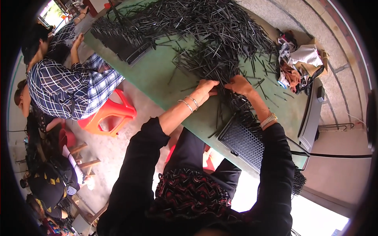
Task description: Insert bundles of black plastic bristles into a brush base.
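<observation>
My left hand (205, 89) and my right hand (239, 85) rest side by side on the near edge of a big heap of thin black sticks (204, 27) spread over a green table (157, 72). The fingers of both hands curl into the sticks, gathering a small bunch between them. Just below my right wrist lies a black perforated tray (242, 139) with several sticks standing upright in its holes. My left wrist carries bangles and my right wrist a watch. Black sleeves cover both forearms.
Another person in a checked shirt (65, 84) sits at the table's left on a red stool (108, 114), beside a second filled tray (124, 39). A pile of cloth and bags (299, 63) lies at the table's right. A grey flat case (311, 114) leans by the edge.
</observation>
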A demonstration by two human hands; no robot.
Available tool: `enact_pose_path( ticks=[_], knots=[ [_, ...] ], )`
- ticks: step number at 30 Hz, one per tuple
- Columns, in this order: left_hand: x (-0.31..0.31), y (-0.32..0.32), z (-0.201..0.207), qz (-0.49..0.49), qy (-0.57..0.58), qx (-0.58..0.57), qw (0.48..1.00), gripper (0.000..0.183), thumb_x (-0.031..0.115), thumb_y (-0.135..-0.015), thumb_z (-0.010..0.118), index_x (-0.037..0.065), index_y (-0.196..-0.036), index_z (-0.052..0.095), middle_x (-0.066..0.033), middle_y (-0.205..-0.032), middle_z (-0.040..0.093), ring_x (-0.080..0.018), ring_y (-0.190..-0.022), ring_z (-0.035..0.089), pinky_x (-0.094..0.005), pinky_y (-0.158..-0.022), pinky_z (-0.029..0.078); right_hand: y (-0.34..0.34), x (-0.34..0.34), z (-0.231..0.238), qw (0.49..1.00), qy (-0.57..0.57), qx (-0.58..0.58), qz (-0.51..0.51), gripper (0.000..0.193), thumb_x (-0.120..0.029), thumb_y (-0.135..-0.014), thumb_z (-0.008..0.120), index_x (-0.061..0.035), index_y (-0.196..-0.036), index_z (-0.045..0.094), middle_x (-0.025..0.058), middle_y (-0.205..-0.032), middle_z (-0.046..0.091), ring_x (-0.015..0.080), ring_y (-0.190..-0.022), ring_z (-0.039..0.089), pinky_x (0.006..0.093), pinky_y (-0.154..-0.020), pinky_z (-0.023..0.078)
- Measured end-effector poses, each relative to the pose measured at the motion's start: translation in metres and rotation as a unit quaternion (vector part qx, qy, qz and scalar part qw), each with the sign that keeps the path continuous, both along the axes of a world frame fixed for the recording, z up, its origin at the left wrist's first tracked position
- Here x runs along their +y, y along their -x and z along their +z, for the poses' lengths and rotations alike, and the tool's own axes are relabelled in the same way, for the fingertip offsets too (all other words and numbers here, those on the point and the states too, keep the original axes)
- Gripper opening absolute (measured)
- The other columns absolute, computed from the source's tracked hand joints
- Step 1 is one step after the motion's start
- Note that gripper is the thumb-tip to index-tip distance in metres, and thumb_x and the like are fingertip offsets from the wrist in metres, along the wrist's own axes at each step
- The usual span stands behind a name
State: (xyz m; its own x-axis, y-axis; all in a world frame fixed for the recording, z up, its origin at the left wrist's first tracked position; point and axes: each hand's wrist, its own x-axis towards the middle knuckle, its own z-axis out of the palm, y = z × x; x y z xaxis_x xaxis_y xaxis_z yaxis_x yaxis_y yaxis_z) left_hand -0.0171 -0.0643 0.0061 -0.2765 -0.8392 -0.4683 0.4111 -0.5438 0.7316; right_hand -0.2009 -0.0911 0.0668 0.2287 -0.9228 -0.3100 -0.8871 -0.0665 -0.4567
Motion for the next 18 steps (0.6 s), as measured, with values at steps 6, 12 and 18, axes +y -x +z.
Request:
enact_pose_path(
  ticks=[6, 12, 18],
  knots=[
    [-0.002, 0.013, 0.029, 0.024, 0.010, -0.016, 1.000, 0.043, 0.053, -0.091, 0.053, 0.019, -0.117, 0.061, -0.0022, -0.113, 0.063, -0.0195, -0.096, 0.061, -0.0418, -0.082, 0.051, -0.016, -0.007, -0.002, 0.990, -0.115, 0.003, -0.088, 0.060, -0.050, -0.079, 0.066, 0.0073, -0.095, 0.066, 0.0226, -0.092, 0.068, 0.0313, -0.090, 0.067, 0.0407, -0.076, 0.050],
    [-0.016, 0.021, 0.037, 0.004, -0.054, 0.001, 0.999, 0.040, 0.048, -0.091, 0.057, 0.015, -0.114, 0.062, -0.0047, -0.114, 0.063, -0.0191, -0.097, 0.061, -0.0413, -0.082, 0.051, -0.039, 0.017, 0.026, 0.993, 0.042, 0.107, -0.008, 0.053, -0.048, -0.085, 0.058, 0.0024, -0.102, 0.059, 0.0223, -0.105, 0.064, 0.0386, -0.097, 0.062, 0.0477, -0.082, 0.048],
    [-0.030, 0.042, 0.050, 0.030, -0.055, 0.201, 0.978, 0.029, 0.037, -0.079, 0.076, 0.011, -0.085, 0.066, 0.0000, -0.086, 0.066, -0.0135, -0.074, 0.061, -0.0342, -0.073, 0.052, -0.046, 0.040, 0.042, 0.937, 0.297, 0.184, 0.023, 0.035, -0.031, -0.085, 0.060, 0.0013, -0.097, 0.056, 0.0192, -0.093, 0.064, 0.0348, -0.086, 0.064, 0.0455, -0.075, 0.049]
  ],
)
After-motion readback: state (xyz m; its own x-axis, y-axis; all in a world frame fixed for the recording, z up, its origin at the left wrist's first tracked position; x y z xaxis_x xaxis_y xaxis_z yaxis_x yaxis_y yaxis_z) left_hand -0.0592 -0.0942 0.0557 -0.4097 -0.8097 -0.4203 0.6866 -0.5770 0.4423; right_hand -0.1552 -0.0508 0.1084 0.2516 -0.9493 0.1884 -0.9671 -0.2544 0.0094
